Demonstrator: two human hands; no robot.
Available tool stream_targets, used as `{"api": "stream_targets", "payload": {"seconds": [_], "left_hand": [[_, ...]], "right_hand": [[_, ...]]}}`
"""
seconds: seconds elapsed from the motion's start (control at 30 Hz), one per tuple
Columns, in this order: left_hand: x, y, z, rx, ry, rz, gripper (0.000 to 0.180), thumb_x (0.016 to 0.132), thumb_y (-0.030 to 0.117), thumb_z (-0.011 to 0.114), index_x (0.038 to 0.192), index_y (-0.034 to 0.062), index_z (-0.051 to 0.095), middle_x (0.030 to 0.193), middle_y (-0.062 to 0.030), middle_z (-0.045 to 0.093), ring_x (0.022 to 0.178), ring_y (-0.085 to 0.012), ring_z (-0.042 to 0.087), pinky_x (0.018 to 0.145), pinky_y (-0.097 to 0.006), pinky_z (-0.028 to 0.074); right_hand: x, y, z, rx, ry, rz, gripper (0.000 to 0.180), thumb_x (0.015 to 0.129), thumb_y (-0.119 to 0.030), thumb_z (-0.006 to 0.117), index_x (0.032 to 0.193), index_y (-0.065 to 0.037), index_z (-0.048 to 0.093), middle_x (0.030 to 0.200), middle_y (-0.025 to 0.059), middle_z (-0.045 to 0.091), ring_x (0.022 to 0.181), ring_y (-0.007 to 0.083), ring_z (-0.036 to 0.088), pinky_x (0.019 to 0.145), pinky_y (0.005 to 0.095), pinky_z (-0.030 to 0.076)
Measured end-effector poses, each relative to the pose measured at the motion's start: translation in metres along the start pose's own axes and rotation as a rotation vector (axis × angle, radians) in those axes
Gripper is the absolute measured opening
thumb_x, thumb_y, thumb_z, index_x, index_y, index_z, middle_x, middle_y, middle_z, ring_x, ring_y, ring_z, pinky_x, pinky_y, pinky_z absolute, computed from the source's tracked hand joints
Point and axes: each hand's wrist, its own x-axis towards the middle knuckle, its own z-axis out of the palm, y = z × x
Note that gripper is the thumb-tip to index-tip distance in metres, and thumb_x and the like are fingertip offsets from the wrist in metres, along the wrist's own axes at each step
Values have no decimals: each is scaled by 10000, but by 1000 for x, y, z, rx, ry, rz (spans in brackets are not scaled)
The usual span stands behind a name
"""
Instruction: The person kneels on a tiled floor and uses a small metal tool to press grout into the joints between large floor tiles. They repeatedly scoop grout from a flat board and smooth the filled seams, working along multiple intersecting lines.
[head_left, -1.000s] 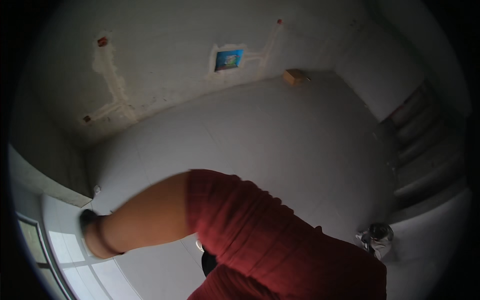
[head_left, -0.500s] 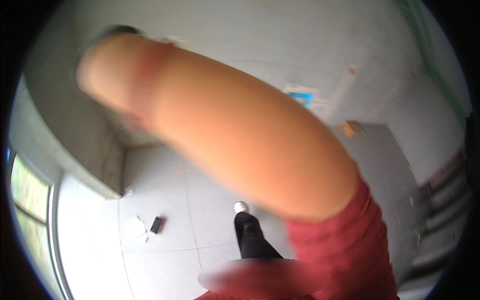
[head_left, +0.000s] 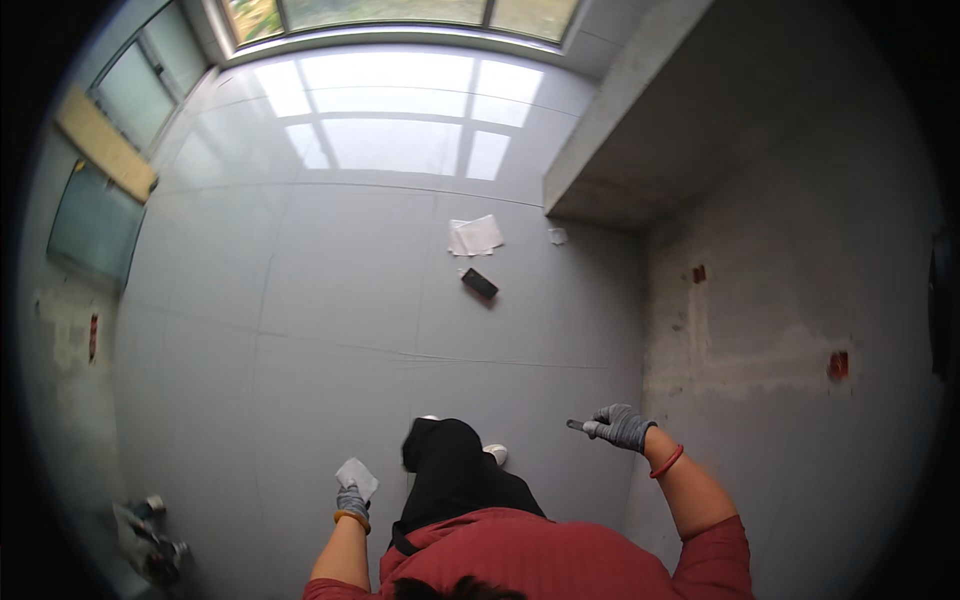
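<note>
My left hand (head_left: pixel 352 499), in a grey glove, hangs low beside my left leg. Its fingers are closed on a white sheet (head_left: pixel 358 477), either paper or cloth. Out to the right, my right hand (head_left: pixel 622 428), gloved in grey too, is shut on a short dark handheld tool (head_left: pixel 576 425). The tool's tip points left; most of it is hidden in the fist, so its kind is unclear. Neither hand touches the floor or the wall.
Ahead on the grey tiled floor (head_left: pixel 330 280) lie a dark rectangular object (head_left: pixel 479 285) and white sheets (head_left: pixel 478 235). A concrete wall (head_left: pixel 770 310) rises on the right. Glass panes (head_left: pixel 95 225) lean at left; blurred equipment (head_left: pixel 150 545) stands lower left. A window (head_left: pixel 390 12) is at the back.
The view has swung round from the wall toward the window. The raised right arm that crossed the picture is now lowered to the right. The left hand with the white sheet has come into view.
</note>
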Motion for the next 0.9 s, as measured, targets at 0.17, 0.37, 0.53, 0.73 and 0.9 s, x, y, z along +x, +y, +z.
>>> {"api": "stream_targets", "payload": {"seconds": [0.17, 0.37, 0.53, 0.73, 0.9], "left_hand": [[22, -77, 94, -122, 65, -113, 501, 923, 458, 511, 1171, 28, 574, 981, -121, 660, 841, -249, 634, 719, -400, 518], [29, -93, 155, -142, 76, 13, 474, 931, 405, 523, 1187, 8, 563, 1040, -143, 659, 892, -240, 640, 775, -367, 509], [39, -107, 205, -383, 200, -102, 499, 925, 422, 519, 1213, 17, 563, 1104, -165, 646, 1007, -269, 619, 870, -355, 480], [95, -134, 265, -648, 287, -253, 501, 931, 417, 537, 1239, 22, 561, 1132, -127, 634, 1027, -214, 588, 903, -332, 457], [211, -154, 323, -873, 207, -71, 545, 935, 413, 536, 1282, -6, 508, 1191, -101, 591, 1062, -209, 558, 924, -316, 458]], "right_hand": [[125, 61, 41, -71, -186, 27, 383, 856, -443, 585, 843, -82, 710, 707, 128, 649, 671, 274, 614, 664, 369, 477], [163, 84, 83, 219, -156, -17, 349, 868, -352, 613, 754, -33, 696, 584, 28, 582, 511, 106, 494, 486, 290, 400], [279, 50, 135, 173, -306, -29, 271, 871, -255, 619, 746, -22, 679, 550, 0, 531, 516, 86, 448, 477, 271, 361], [422, 9, 222, 40, -489, -165, 400, 867, -389, 635, 715, -20, 644, 615, 10, 539, 606, 94, 444, 578, 271, 399], [553, -19, 292, -243, -572, -150, 685, 810, -678, 537, 704, -5, 609, 623, 54, 504, 635, 145, 461, 654, 306, 450]]}}
